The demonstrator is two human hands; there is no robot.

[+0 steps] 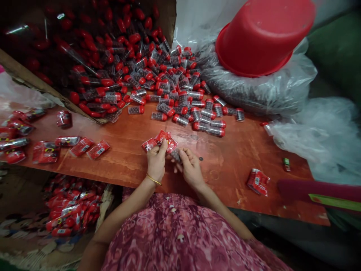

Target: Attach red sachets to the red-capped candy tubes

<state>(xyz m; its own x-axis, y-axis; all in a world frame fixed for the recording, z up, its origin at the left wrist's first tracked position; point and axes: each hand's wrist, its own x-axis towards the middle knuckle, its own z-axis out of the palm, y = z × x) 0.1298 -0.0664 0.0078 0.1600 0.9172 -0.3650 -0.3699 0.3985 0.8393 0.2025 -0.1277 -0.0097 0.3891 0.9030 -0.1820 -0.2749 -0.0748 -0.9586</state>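
Observation:
My left hand (156,162) is closed on several red printed packets (170,142), held above the front part of the orange-brown table (124,150). Right beside it, my right hand (191,167) pinches a small clear tube with dark contents (176,155) at the lower edge of the packets. Part of the tube is hidden by my fingers. Beyond my hands lies a heap of clear tubes with red caps (183,98), filled with dark pieces.
A cardboard box (28,75) spills tubes at the back left. Filled packets (46,152) lie at left, with more in a container below (70,207). A red tub (262,37) rests on a plastic bag (254,90). Another packet (258,181) and a small green item (286,164) lie right.

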